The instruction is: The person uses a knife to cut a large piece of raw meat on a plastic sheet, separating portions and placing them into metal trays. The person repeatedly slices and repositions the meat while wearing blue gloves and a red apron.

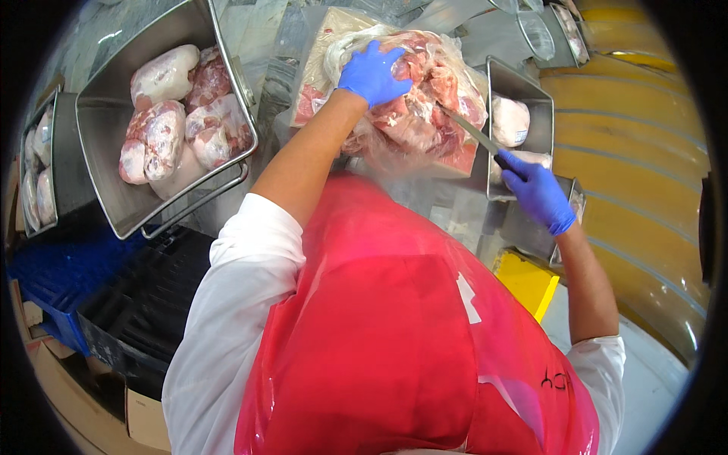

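Observation:
A large heap of raw pink meat (428, 125) lies in front of me, partly wrapped in clear plastic film (368, 144). It rests on a pale, squarish slab or box (326, 30), mostly covered. My left hand (375, 74), in a blue glove, presses on the top left of the meat with its fingers spread. In my right hand (537, 191), also gloved in blue, is a dark-handled knife (474, 133). Its blade points up and left, and the tip touches or nearly touches the right side of the meat.
On the left, a steel tub (102, 129) holds several wrapped meat pieces (163, 136); another tub (64, 189) stands beyond it. A narrower steel tub (523, 76) with wrapped pieces is by the knife. Yellow strip curtain (629, 152) hangs right. Below left are dark crates (144, 303).

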The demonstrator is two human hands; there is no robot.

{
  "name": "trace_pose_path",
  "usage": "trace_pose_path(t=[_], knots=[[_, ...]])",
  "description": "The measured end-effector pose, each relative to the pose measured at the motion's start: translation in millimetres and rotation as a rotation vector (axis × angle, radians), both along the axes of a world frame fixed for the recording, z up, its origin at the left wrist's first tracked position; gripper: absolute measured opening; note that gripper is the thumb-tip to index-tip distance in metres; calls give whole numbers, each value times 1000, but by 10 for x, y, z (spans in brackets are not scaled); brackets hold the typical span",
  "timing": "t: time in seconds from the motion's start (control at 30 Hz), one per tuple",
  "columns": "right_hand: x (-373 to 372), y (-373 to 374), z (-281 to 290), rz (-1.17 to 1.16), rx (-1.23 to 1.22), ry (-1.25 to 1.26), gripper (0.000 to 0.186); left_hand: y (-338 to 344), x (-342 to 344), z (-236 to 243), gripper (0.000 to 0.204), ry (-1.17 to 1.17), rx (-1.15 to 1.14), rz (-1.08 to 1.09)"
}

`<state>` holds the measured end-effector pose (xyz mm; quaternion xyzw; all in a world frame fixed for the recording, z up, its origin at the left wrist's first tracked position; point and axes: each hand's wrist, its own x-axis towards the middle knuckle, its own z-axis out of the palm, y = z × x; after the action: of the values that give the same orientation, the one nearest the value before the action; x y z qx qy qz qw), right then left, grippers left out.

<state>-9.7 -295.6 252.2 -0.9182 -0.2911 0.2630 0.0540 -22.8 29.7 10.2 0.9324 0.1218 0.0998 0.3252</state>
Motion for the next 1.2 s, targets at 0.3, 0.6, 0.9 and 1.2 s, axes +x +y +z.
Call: trace_pose_path(t=[0.3,0.6,0.9,1.2], knots=[[-784,-662,-1655,-236,370,-229,50,68,98,94,73,34,40,-29],[-715,-874,-1271,-162,309,-228,47,92,170,142,75,44,-3,-49],[-300,-369,-874,-47,37,-212,47,54,76,150,73,87,-17,-31],[-611,-731,-2022,-195,340,-365,54,145,155,340,80,207,10,-107]])
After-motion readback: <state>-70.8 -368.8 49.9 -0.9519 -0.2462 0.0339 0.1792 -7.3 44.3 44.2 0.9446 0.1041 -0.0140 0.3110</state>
